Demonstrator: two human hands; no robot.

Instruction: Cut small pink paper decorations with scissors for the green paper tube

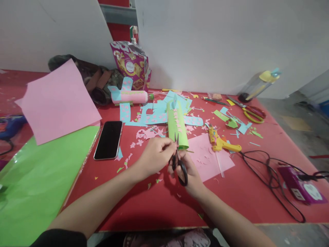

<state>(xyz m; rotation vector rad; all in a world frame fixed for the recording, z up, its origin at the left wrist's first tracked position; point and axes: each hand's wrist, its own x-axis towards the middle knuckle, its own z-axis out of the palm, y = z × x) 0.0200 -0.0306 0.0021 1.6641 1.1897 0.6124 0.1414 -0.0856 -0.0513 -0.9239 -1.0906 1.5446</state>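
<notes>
My right hand [189, 173] grips small black-handled scissors [180, 161], blades pointing up and away from me. My left hand [155, 154] is closed in a pinch right at the blades, on a tiny scrap I cannot make out. Just beyond the blade tips lies a green paper tube [177, 124] dotted with pink cut-outs. Both hands hover over the red table [154, 202] near its front edge.
A black phone [109, 139] lies to the left, beside green [38, 178] and pink [58, 101] paper sheets. A yellow glue gun [221, 142] and its black cord [269, 171] lie to the right. Blue and pink scraps, red-yellow scissors [253, 113], a pink bottle plane [130, 96] and a snack bag [131, 63] sit farther back.
</notes>
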